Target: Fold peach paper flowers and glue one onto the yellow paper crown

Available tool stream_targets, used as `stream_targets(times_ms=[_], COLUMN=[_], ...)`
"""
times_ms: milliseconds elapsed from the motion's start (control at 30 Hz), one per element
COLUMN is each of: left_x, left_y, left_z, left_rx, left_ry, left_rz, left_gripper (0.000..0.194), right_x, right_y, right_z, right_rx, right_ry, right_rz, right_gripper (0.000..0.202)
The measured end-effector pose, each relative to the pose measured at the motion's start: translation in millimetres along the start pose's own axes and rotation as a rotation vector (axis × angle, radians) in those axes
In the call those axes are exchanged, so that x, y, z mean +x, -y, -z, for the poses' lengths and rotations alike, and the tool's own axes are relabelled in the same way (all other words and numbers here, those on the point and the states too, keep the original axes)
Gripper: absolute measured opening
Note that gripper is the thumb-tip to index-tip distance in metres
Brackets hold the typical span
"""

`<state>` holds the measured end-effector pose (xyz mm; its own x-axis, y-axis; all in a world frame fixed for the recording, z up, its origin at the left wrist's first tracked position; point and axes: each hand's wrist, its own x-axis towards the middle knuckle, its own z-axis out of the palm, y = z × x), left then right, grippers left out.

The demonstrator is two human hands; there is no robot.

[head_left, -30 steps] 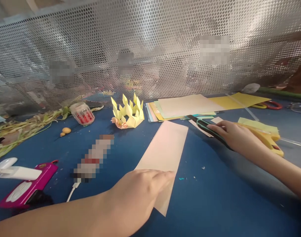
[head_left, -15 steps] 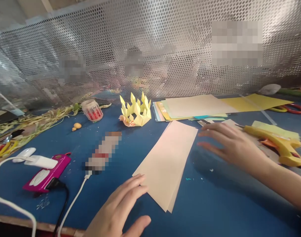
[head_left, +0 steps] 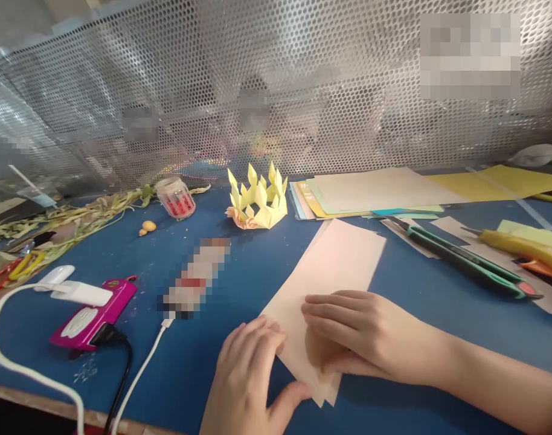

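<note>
A flat blue table (head_left: 179, 374) bears pale pink rectangular paper sheets (head_left: 334, 266), a pointed yellow folded-paper crown (head_left: 264, 216), a clear round jar (head_left: 179, 200) with red contents and a magenta oblong power strip (head_left: 117, 302).

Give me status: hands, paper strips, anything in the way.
Left hand at near edge of paper strips. Right hand over their near half. Strips overlap, slightly fanned. Green cutter off to the right, not on them.

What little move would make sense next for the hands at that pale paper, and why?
Perhaps nudge the pale paper layers flush with each other: at the near end their corners stick out unevenly, side by side. The left hand is at their left edge and the right hand is over them, well placed for squaring.
</note>
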<state>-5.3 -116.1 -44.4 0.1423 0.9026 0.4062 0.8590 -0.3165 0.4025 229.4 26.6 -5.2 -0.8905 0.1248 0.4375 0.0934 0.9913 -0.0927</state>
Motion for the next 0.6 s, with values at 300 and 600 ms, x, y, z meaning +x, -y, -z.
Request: stream_targets(times_ms=[300,600], left_x=[13,8], left_y=[-2,-12], left_z=[2.2,5.4], left_rx=[-0.015,-0.07], left_ry=[0.064,-0.066], left_rz=[-0.045,-0.058], left_gripper=[0.054,0.028], right_x=[-8,-7], right_y=[26,41], right_z=[5,4], right_rx=[-0.088,-0.266], right_ry=[0.058,-0.052], right_rz=[-0.083,-0.026], right_gripper=[0.059,0.042])
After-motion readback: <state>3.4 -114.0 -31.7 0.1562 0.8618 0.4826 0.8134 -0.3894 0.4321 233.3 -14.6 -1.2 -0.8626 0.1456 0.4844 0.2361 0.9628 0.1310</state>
